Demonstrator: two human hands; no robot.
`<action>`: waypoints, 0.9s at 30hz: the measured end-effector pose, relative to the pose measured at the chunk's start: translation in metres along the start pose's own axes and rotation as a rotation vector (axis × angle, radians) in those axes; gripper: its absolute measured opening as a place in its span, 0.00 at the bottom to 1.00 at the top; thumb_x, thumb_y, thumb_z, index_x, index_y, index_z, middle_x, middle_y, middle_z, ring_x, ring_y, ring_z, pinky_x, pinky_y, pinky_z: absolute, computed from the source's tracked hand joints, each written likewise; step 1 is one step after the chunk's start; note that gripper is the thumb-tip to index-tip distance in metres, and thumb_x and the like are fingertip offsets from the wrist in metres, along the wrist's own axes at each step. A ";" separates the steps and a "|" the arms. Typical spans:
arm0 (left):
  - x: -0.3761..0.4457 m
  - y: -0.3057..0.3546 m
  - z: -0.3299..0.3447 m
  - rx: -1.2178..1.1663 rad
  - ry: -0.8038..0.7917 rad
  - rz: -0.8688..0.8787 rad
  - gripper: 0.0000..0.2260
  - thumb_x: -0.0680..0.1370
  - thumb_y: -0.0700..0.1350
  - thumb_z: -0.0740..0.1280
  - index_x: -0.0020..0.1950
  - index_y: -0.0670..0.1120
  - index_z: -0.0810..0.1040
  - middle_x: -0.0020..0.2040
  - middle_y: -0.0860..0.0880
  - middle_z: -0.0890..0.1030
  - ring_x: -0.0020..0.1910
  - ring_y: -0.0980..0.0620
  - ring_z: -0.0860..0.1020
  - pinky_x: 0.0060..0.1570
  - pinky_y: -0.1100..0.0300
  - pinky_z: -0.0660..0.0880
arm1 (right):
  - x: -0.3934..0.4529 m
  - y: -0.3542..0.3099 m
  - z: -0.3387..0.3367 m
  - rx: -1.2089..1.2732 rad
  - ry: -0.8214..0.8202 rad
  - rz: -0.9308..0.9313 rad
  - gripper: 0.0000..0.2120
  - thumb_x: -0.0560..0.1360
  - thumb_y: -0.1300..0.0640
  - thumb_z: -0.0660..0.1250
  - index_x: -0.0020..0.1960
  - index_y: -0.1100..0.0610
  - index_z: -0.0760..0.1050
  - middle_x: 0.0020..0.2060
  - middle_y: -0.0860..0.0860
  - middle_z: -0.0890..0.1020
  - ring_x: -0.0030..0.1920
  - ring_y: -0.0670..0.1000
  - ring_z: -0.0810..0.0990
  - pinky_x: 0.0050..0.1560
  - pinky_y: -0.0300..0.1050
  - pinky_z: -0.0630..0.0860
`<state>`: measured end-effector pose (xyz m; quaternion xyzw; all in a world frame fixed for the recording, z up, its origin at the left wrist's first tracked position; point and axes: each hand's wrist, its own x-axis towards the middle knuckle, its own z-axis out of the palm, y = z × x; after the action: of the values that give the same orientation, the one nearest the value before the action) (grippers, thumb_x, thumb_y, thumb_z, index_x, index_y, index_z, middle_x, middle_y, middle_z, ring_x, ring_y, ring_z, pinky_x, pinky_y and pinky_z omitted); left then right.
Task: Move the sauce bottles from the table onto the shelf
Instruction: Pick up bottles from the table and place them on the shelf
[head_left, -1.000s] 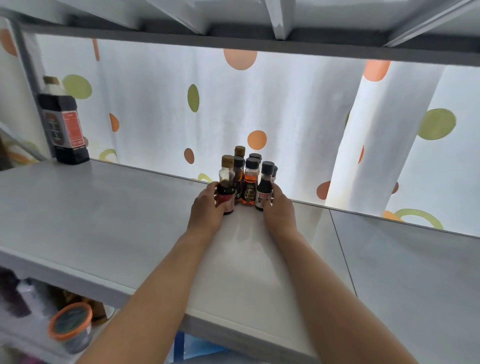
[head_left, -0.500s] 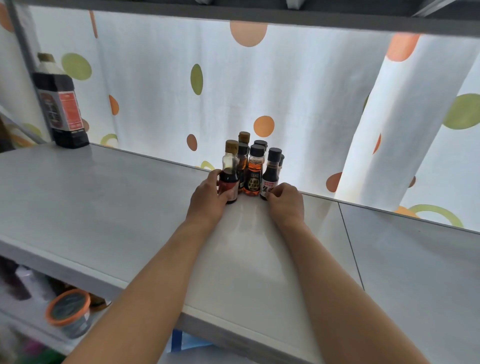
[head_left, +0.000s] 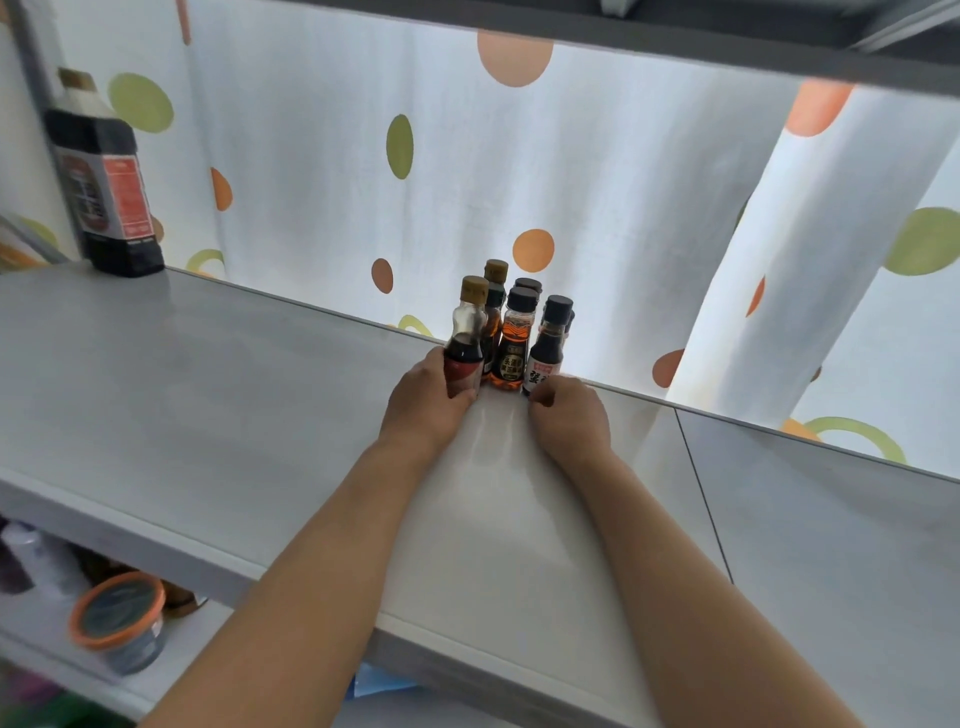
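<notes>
Change: our left hand (head_left: 423, 397) still grips the front-left bottle (head_left: 464, 345); right hand (head_left: 569, 413) has curled, perhaps pinching the black-capped bottle (head_left: 545, 353).
Room: bottles crowd the shelf (head_left: 208, 395) back edge.

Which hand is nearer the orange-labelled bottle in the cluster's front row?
Roughly equal. The left hand grips the bottle left of the orange-labelled bottle; the right hand touches the one to its right.

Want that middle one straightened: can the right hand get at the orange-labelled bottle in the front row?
Probably yes. The right hand rests at the base of the black-capped bottle, right beside the orange-labelled bottle, whose front is uncovered; tight neighbours leave little finger room.
</notes>
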<state>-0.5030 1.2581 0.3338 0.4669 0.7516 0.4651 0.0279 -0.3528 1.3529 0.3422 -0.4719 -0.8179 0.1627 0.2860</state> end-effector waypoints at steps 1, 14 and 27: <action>0.000 -0.001 0.001 0.026 -0.006 -0.001 0.19 0.74 0.47 0.71 0.62 0.44 0.72 0.56 0.44 0.80 0.54 0.43 0.78 0.48 0.58 0.71 | -0.001 0.000 0.000 -0.032 -0.006 -0.023 0.10 0.74 0.61 0.64 0.51 0.54 0.82 0.52 0.53 0.83 0.52 0.55 0.79 0.48 0.43 0.72; -0.022 0.010 -0.008 0.536 -0.080 -0.137 0.32 0.75 0.62 0.61 0.69 0.40 0.66 0.65 0.40 0.73 0.64 0.41 0.70 0.67 0.47 0.63 | -0.050 -0.018 -0.006 -0.343 -0.239 -0.047 0.19 0.82 0.58 0.51 0.70 0.58 0.71 0.70 0.57 0.72 0.70 0.58 0.69 0.69 0.50 0.65; -0.175 0.038 -0.072 0.694 -0.408 -0.065 0.22 0.82 0.49 0.48 0.71 0.40 0.65 0.75 0.39 0.62 0.74 0.42 0.59 0.72 0.47 0.58 | -0.186 -0.017 -0.054 -0.338 -0.408 -0.110 0.28 0.83 0.47 0.43 0.80 0.57 0.50 0.80 0.55 0.50 0.80 0.53 0.47 0.77 0.59 0.43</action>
<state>-0.4132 1.0877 0.3331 0.5073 0.8574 0.0805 0.0322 -0.2581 1.1834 0.3357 -0.4253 -0.8986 0.0997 0.0408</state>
